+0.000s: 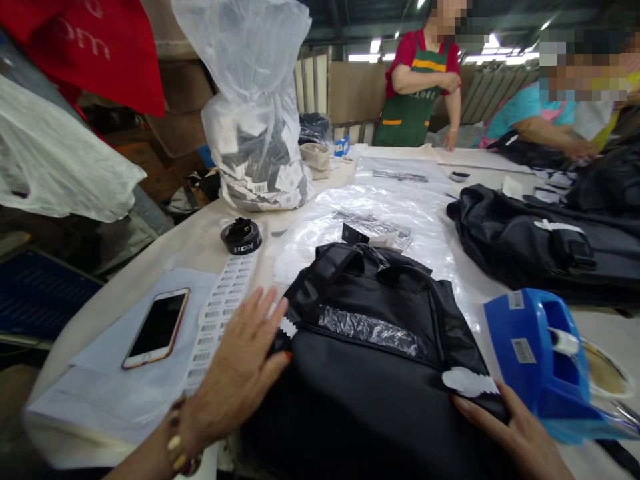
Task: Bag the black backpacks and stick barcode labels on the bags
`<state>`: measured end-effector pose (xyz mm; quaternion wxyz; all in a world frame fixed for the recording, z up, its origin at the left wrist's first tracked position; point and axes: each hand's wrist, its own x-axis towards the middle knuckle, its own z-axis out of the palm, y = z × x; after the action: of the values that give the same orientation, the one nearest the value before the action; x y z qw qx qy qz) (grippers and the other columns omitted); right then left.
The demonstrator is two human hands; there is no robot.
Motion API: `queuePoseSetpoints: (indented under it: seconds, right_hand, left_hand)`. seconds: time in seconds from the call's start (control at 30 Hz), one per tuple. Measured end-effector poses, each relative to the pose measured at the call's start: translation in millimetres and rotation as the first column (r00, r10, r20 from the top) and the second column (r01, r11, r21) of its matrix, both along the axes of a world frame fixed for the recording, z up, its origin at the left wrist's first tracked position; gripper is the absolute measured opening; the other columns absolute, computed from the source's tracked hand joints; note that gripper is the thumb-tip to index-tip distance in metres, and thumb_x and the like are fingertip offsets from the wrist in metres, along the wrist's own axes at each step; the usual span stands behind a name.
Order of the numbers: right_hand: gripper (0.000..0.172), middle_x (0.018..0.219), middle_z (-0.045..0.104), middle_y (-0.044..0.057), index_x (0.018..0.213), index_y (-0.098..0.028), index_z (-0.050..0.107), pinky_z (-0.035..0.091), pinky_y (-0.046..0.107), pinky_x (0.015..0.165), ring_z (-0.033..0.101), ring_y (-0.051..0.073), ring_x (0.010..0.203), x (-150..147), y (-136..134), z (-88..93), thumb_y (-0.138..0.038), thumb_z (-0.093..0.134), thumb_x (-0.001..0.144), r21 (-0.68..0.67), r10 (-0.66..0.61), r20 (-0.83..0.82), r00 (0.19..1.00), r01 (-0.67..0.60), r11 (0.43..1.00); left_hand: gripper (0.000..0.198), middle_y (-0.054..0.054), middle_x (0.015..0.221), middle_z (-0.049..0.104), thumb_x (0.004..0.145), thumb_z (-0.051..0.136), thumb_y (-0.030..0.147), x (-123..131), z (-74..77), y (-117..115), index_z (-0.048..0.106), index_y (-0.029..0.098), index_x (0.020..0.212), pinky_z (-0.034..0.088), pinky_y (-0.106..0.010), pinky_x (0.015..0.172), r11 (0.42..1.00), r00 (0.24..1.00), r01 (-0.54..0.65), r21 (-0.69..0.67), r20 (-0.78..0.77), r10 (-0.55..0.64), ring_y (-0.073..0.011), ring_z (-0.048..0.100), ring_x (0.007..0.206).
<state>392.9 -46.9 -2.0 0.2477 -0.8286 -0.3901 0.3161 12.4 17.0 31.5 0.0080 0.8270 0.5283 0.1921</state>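
A black bag (370, 407) lies in front of me, with a clear-wrapped strip across its upper part and white wrapping at both sides. A black tag (355, 234) sticks up by its handle. At the bag's left edge, my left hand (245, 363) rests with fingers stretched out, its thumb against the black material. On the right edge, my right hand (515, 430) has its thumb over the front beside the white wrapping (470, 382) and a finger along the side. The other fingers of that hand are hidden or out of frame.
Left of the bag are a phone (157, 328), a barcode label sheet (220, 303) and a black tape roll (241, 236). Clear plastic bags (320, 213) lie behind. A blue holder (515, 353) and another black bag (520, 247) stand right. Co-workers (417, 87) are across the table.
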Motion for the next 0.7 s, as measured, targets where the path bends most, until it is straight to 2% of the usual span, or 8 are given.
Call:
queuePoseSetpoints:
  seconds: [0.03, 0.07, 0.13, 0.23, 0.4, 0.5, 0.6, 0.7]
  right_hand:
    - [0.079, 0.109, 0.064, 0.015, 0.108, -0.016, 0.055, 0.044, 0.049, 0.092, 0.056, 0.037, 0.106, 1, 0, -1.6, -0.072, 0.058, 0.052, -0.001, 0.006, 0.002, 1.000, -0.006, 1.000]
    - [0.078, 0.110, 0.064, 0.015, 0.108, -0.016, 0.055, 0.044, 0.049, 0.092, 0.056, 0.037, 0.106, 1, 0, -3.0, -0.072, 0.058, 0.053, 0.000, 0.011, 0.008, 1.000, -0.011, 1.000]
    - [0.077, 0.109, 0.064, 0.015, 0.108, -0.016, 0.055, 0.045, 0.050, 0.092, 0.057, 0.037, 0.106, 1, 0, -4.8, -0.072, 0.056, 0.055, 0.018, 0.012, 0.032, 0.999, -0.012, 1.000]
    - [0.078, 0.111, 0.063, 0.015, 0.110, -0.015, 0.055, 0.047, 0.049, 0.089, 0.058, 0.036, 0.105, 1, -3, -6.1, -0.072, 0.054, 0.057, 0.077, 0.033, 0.091, 0.995, -0.040, 0.996]
    - [0.079, 0.119, 0.058, 0.012, 0.122, -0.018, 0.048, 0.048, 0.046, 0.089, 0.056, 0.033, 0.107, 0, -8, -3.3, -0.070, 0.052, 0.063, 0.154, 0.107, 0.293, 0.950, -0.158, 0.975]
    - [0.075, 0.121, 0.053, 0.015, 0.120, -0.015, 0.051, 0.045, 0.050, 0.092, 0.051, 0.034, 0.112, -4, -9, 2.2, -0.070, 0.047, 0.067, 0.242, 0.153, 0.440, 0.885, -0.281, 0.929]
    - [0.066, 0.115, 0.053, 0.017, 0.116, -0.015, 0.055, 0.044, 0.054, 0.091, 0.050, 0.036, 0.109, -8, -12, 7.7, -0.064, 0.047, 0.073, 0.318, 0.125, 0.608, 0.784, -0.385, 0.867]
    - [0.052, 0.108, 0.056, 0.015, 0.115, -0.019, 0.057, 0.047, 0.051, 0.087, 0.054, 0.034, 0.102, -5, -18, 9.5, -0.054, 0.050, 0.077, 0.294, 0.171, 0.664, 0.728, -0.465, 0.835]
  left_hand:
    - [0.060, -0.012, 0.146, 0.031, 0.087, 0.044, 0.041, 8, -11.8, -5, 0.028, 0.020, 0.141, 0.026, -0.052, 0.107, 0.994, 0.987, 0.103, 0.040, -0.126, -0.097, -0.0309, 0.025, 0.135]
    - [0.063, -0.013, 0.145, 0.033, 0.085, 0.049, 0.042, 15, -24.0, -10, 0.028, 0.022, 0.141, 0.027, -0.055, 0.105, 0.987, 0.972, 0.132, 0.091, -0.207, -0.111, -0.0339, 0.026, 0.134]
    - [0.070, -0.014, 0.146, 0.030, 0.081, 0.055, 0.044, 24, -44.3, -14, 0.026, 0.024, 0.141, 0.030, -0.056, 0.102, 0.985, 0.938, 0.145, 0.094, -0.331, -0.106, -0.0363, 0.024, 0.134]
    - [0.072, -0.013, 0.148, 0.026, 0.081, 0.055, 0.046, 24, -53.6, -15, 0.024, 0.024, 0.142, 0.035, -0.053, 0.100, 0.986, 0.920, 0.129, 0.103, -0.385, -0.080, -0.0356, 0.021, 0.135]
    - [0.063, -0.010, 0.146, 0.032, 0.085, 0.052, 0.042, 12, -32.2, -6, 0.028, 0.025, 0.141, 0.045, -0.047, 0.095, 0.981, 0.929, 0.182, 0.070, -0.338, -0.148, -0.0314, 0.029, 0.133]
    - [0.053, -0.007, 0.140, 0.043, 0.087, 0.048, 0.030, 7, -17.1, 1, 0.035, 0.021, 0.137, 0.049, -0.039, 0.093, 0.982, 0.946, 0.183, 0.043, -0.278, -0.165, -0.0249, 0.040, 0.127]
    - [0.044, -0.005, 0.130, 0.054, 0.084, 0.041, 0.020, 10, -4.5, -1, 0.049, 0.019, 0.128, 0.050, -0.036, 0.092, 0.978, 0.958, 0.172, 0.116, -0.253, -0.139, -0.0224, 0.050, 0.118]
    - [0.045, -0.005, 0.125, 0.058, 0.080, 0.043, 0.021, 18, -1.7, -18, 0.054, 0.020, 0.123, 0.052, -0.034, 0.089, 0.954, 0.955, 0.201, 0.223, -0.260, -0.140, -0.0237, 0.054, 0.113]
